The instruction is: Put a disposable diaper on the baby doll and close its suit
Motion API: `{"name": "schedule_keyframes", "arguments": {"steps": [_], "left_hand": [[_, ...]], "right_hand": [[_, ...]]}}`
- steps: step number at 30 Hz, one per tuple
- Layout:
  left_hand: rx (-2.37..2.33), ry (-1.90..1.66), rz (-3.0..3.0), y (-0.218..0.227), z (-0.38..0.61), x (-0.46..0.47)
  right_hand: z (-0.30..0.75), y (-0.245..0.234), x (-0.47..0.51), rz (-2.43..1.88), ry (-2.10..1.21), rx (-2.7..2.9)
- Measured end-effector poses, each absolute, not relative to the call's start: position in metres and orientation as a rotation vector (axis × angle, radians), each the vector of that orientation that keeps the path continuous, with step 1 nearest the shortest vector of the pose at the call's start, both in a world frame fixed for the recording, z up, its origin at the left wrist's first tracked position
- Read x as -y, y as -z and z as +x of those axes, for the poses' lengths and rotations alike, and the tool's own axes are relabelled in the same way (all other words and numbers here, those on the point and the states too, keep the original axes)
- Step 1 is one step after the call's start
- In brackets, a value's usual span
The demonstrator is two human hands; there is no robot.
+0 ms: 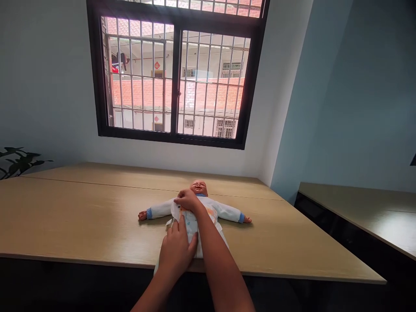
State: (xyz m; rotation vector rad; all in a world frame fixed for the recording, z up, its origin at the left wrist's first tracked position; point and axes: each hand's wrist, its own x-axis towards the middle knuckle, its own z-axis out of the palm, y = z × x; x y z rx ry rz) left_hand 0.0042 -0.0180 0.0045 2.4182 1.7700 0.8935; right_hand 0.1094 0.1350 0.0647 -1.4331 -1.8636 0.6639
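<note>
Nearest, the left hand (pixel 177 251) lies flat, fingers spread, on the disposable nappy (pixel 191 225), while the right hand (pixel 190 200) narrows onto its upper edge at the belly of a baby doll (pixel 199 188) lying face-up on the wooden table (pixel 81 216); fitting in hand, snug fastening called for.

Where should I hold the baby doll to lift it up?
Probably around the middle of the baby doll, from above: it lies on its back on the table, arms spread wide, so its body gives the steadiest hold.
</note>
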Motion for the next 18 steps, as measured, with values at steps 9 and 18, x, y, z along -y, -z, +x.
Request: {"name": "schedule_keyframes", "arguments": {"steps": [9, 18], "left_hand": [[-1.613, -0.708, 2.216, -0.028, -0.009, 0.012], [-1.523, -0.767, 2.180, -0.026, -0.012, 0.011]], "right_hand": [[0.106, -0.051, -0.137, -1.488, -0.575, 1.948], [0.101, -0.051, -0.134, -1.566, -0.460, 2.145]]}}
